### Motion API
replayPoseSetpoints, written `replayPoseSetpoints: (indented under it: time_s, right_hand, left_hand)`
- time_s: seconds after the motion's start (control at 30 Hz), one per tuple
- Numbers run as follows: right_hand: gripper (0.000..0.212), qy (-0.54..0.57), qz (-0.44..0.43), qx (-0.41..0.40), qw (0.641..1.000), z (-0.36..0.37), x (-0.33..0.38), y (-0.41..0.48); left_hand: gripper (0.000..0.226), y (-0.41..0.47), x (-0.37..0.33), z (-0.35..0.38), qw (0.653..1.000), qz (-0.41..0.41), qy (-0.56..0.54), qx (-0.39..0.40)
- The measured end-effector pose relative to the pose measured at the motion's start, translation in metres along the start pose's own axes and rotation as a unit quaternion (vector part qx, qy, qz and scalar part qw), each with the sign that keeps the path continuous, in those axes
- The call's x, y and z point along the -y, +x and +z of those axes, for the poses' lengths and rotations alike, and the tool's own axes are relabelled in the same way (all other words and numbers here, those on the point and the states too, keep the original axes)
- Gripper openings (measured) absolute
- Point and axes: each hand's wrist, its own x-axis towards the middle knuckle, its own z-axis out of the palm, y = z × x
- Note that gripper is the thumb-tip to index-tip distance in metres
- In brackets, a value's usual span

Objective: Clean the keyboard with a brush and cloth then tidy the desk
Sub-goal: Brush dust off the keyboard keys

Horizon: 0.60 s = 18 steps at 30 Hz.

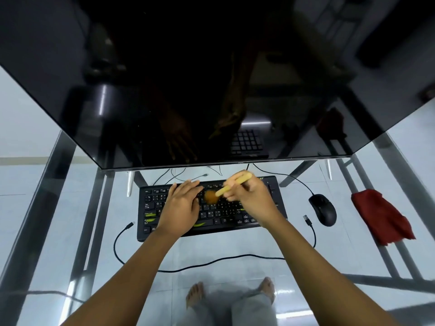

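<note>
The fingers (231,196) of the right hand (249,198) are curled round the pale wooden handle of the brush (233,182), with its brown tuft blurred on the upper middle rows of the keyboard (221,215). The left hand (182,205) lies flat on the left half of the keys, its fingers (188,187) straight and holding nothing; I take it to be steadying the board.

So, as I judge it, the brushing is in hand and not done. Some yellow-green streaks show on the lower left keys, though I cannot tell what they are.

The red cloth (381,217) lies crumpled on the glass counter (58,208), out past the mouse (323,209) and well apart from the keyboard. The wiping looks yet to come.

The tidying seems not yet begun either. A loose black cable (211,262) loops round the front of the keyboard with both plug ends free, and thinner leads trail under the dark monitor (211,78) behind it.
</note>
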Motion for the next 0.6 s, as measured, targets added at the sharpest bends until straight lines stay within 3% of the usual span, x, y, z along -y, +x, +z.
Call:
replayPoseSetpoints:
  time_s: [0.07,0.17,0.27,0.4,0.5,0.6]
  right_hand:
    - [0.01,-0.039,-0.022,0.012,0.999,0.005,0.0,0.002]
    - [0.011,0.036,-0.011,-0.083,0.996,0.003,0.0,0.006]
    - [0.01,0.054,0.065,-0.003,0.996,0.003,0.0,0.007]
    - [0.013,0.042,0.074,-0.121,0.989,-0.015,-0.009,0.011]
    - [0.009,0.111,0.104,-0.035,0.988,-0.021,-0.014,0.006]
    - [0.009,0.049,0.068,-0.146,0.986,-0.032,-0.025,0.003]
  left_hand:
    - [0.04,-0.001,0.001,0.0,1.0,0.0,-0.002,0.002]
    - [0.038,0.0,0.002,-0.001,1.0,0.004,0.001,0.001]
    - [0.035,0.001,-0.002,-0.002,1.0,-0.004,0.015,-0.001]
    - [0.032,0.004,-0.012,0.002,0.998,-0.018,0.057,-0.021]
    - [0.046,0.005,-0.028,0.008,0.994,-0.009,0.112,-0.003]
    - [0.055,0.006,-0.042,0.02,0.99,0.021,0.134,0.04]
